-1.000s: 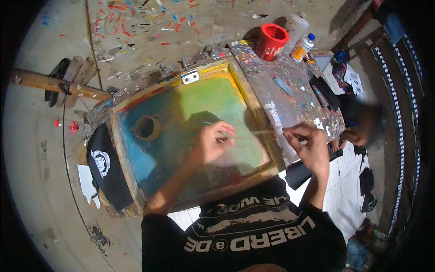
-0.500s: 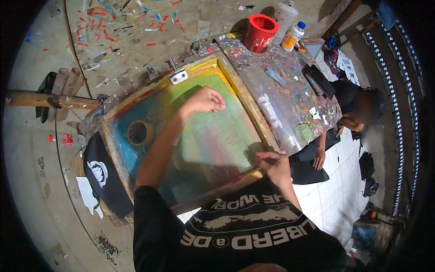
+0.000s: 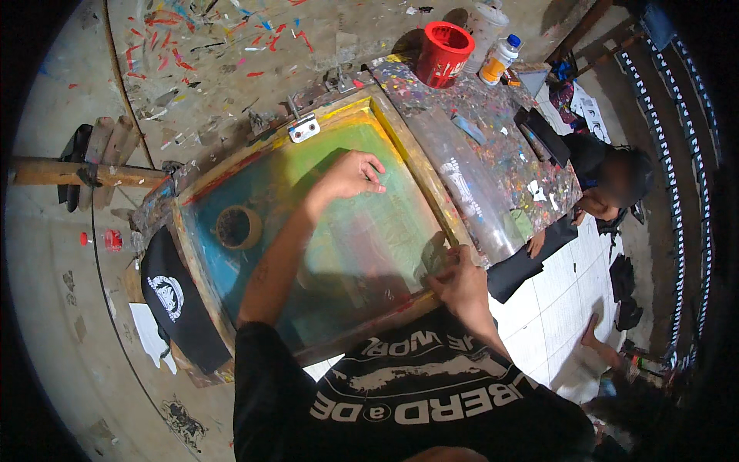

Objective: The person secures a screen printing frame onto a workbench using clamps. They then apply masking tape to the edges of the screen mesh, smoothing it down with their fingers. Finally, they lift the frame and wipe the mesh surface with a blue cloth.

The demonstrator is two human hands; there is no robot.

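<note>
A screen printing frame (image 3: 422, 165) with a wooden border lies in front of me, its mesh stained green, yellow and blue. Over the green part of the mesh is my left hand (image 3: 350, 177), fingers curled in; whatever they may pinch is too small to make out. My right hand (image 3: 462, 283) is closed at the near right corner, its fingers on the wooden rail. On the blue side of the mesh rests a brown tape roll (image 3: 254, 228). A metal hinge clamp (image 3: 304, 128) holds the frame's far edge.
Right of the frame, a paint-spattered board (image 3: 493, 108) carries a red bucket (image 3: 445, 58), a white bottle (image 3: 500, 60) and a clear plastic sheet (image 3: 462, 181). A co-worker (image 3: 596, 165) crouches beyond it. Black printed fabric (image 3: 173, 296) hangs at the left.
My right hand has moved slightly left and closed onto the frame's corner. My left hand has stayed nearly in place, fingers more curled. The co-worker's hand has shifted toward the board.
</note>
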